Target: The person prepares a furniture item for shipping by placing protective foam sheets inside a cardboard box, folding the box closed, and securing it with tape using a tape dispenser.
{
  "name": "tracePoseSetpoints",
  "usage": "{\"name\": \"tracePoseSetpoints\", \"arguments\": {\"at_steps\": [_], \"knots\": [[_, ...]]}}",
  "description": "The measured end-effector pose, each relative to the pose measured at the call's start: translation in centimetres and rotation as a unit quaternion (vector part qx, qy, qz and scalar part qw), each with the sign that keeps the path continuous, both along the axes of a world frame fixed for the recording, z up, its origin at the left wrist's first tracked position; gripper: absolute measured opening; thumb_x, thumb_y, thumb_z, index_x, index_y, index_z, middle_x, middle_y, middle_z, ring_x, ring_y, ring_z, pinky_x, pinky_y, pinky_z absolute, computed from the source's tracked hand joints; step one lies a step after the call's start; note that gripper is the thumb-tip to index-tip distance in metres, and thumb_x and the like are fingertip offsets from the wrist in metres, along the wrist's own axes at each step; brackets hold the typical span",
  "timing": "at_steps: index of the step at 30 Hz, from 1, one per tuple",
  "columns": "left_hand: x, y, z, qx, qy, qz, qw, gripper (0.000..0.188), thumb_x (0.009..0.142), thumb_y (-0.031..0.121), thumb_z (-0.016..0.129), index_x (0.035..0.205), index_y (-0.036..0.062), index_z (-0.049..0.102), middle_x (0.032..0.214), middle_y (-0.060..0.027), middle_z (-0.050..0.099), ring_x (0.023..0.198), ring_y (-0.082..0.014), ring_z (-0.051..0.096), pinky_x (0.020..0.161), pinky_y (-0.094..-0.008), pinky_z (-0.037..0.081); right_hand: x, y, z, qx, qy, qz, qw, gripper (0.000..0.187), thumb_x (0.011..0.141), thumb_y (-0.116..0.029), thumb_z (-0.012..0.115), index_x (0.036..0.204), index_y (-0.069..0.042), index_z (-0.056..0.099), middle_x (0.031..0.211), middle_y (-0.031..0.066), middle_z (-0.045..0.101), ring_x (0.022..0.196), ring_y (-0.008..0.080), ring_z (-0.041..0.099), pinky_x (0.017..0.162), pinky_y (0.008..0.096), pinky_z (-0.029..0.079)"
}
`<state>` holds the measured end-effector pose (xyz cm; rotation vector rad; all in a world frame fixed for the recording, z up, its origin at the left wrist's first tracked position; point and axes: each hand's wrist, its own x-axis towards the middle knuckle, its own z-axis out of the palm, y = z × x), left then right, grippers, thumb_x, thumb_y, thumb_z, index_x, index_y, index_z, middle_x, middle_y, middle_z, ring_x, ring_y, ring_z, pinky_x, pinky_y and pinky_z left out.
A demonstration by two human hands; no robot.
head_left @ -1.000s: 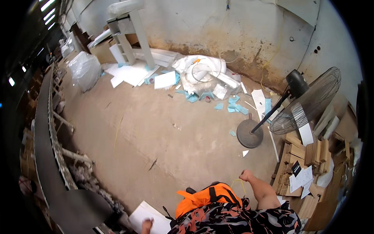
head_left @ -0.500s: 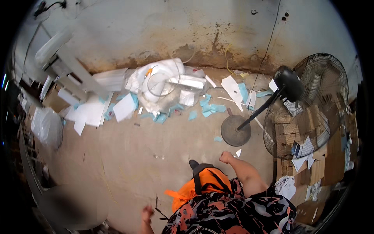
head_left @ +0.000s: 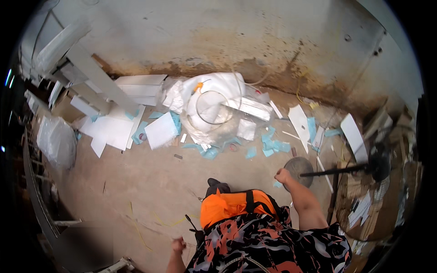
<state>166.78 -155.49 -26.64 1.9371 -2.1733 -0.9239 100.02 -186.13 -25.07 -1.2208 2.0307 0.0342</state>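
Observation:
My left hand [head_left: 179,245] hangs low by my left hip, its fingers curled in with nothing seen in them. Near it a thin black strap end [head_left: 189,219] sticks out from my waist. Held forward on the right, my right hand [head_left: 283,175] makes a loose fist and appears to hold nothing. Behind that hand lies the round base [head_left: 298,170] of a black standing fan; I cannot tell that they touch. An orange pouch with black straps [head_left: 236,207] hangs at my waist, over a patterned black garment. One dark shoe [head_left: 212,182] shows beyond it.
Along the stained wall lie white wrapping and clear plastic [head_left: 214,86], with a yellow-orange tool [head_left: 196,87] on top. White panels [head_left: 109,132] and blue scraps [head_left: 273,144] litter the floor. The fan's pole [head_left: 337,172] slants right over flattened cardboard. A bagged bundle [head_left: 57,141] stands left.
My view has turned to the right and moved nearer the fan, so the wall and litter sit differently. My right hand now overlaps the fan's base; both hands stay curled.

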Motion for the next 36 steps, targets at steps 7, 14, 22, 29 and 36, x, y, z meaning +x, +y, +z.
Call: {"name": "tracePoseSetpoints", "arguments": {"at_steps": [7, 14, 22, 29, 36], "knots": [[-5.0, -28.3, 12.0, 0.132, 0.314, 0.488, 0.804, 0.054, 0.084, 0.031, 0.068, 0.124, -0.0004, 0.052, 0.1, -0.0078, 0.064, 0.082, -0.0156, 0.062, 0.068, -0.0291, 0.049, 1.7, -10.0, 4.1, 0.07, 0.022, 0.04, 0.997, 0.039, 0.066, -0.028, 0.064, 0.096, -0.005, 0.07, 0.102, 0.0188, 0.066, 0.098, 0.0321, 0.063, 0.088, 0.0361, 0.049], [-3.6, -23.5, 9.7, 0.124, 0.26, 0.619, 0.73, 0.044, 0.083, 0.032, 0.069, 0.11, -0.0016, 0.057, 0.079, -0.0069, 0.061, 0.065, -0.0121, 0.055, 0.055, -0.0256, 0.044, 5.4, -25.2, 2.1, 0.061, 0.017, 0.148, 0.987, 0.041, 0.067, -0.031, 0.066, 0.097, -0.004, 0.069, 0.098, 0.0194, 0.067, 0.093, 0.0332, 0.063, 0.084, 0.0379, 0.05], [-14.6, -24.8, 9.5, 0.294, 0.191, 0.695, 0.627, 0.046, 0.085, 0.037, 0.062, 0.108, -0.0027, 0.057, 0.09, -0.0155, 0.065, 0.078, -0.0263, 0.063, 0.064, -0.04, 0.051, 11.6, -44.3, -10.5, 0.066, -0.032, 0.183, 0.98, 0.035, 0.07, -0.029, 0.062, 0.094, -0.005, 0.068, 0.096, 0.0188, 0.067, 0.092, 0.0347, 0.063, 0.084, 0.0405, 0.05], [-18.4, -44.8, 3.6, 0.345, 0.149, 0.669, 0.641, 0.04, 0.085, 0.033, 0.062, 0.105, -0.0013, 0.058, 0.088, -0.0149, 0.065, 0.075, -0.0251, 0.062, 0.062, -0.0386, 0.05, 9.7, -63.8, -24.7, -0.013, 0.02, -0.006, 1.0, 0.036, 0.077, -0.031, 0.064, 0.1, -0.004, 0.064, 0.101, 0.0196, 0.065, 0.095, 0.0351, 0.062, 0.085, 0.0422, 0.049], [-19.7, -47.7, 1.3, 0.391, 0.1, 0.681, 0.612, 0.033, 0.085, 0.029, 0.062, 0.102, 0.0001, 0.059, 0.087, -0.0142, 0.065, 0.072, -0.0239, 0.062, 0.059, -0.0371, 0.05, 5.1, -72.7, -35.1, 0.023, 0.136, -0.089, 0.986, 0.062, 0.076, -0.034, 0.067, 0.121, 0.003, 0.049, 0.111, 0.0261, 0.06, 0.104, 0.0371, 0.059, 0.092, 0.0403, 0.047]]}}
